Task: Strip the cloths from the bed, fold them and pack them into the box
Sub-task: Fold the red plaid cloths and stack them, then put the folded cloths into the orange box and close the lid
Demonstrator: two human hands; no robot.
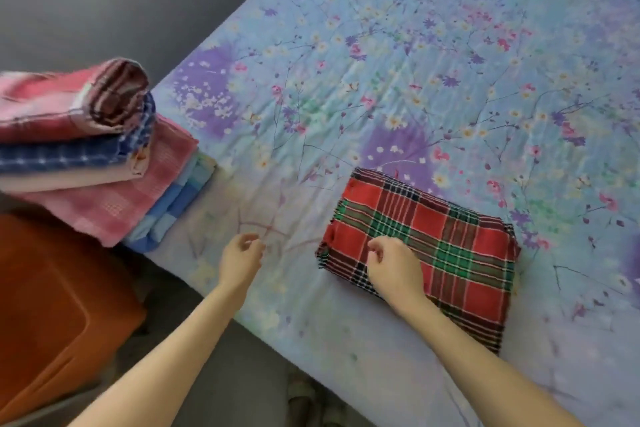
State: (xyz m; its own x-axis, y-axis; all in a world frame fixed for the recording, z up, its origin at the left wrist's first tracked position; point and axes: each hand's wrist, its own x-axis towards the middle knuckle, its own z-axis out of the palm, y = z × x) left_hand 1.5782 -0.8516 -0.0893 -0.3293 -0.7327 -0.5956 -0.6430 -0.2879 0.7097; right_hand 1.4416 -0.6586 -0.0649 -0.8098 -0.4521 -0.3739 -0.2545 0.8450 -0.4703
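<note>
Folded plaid cloth [450,239] beneath the right hand [391,267] — fingers curled, grasp unclear. Left hand [240,258] apart from it, loosely curled, empty

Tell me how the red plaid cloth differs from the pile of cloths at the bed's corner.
The red plaid cloth is one folded piece lying alone; the pile stacks several folded cloths. The plaid cloth is red and green; the pile is mostly pink and blue. The right hand is over the plaid cloth; no hand touches the pile. Both sit folded on the flowered sheet.
</note>
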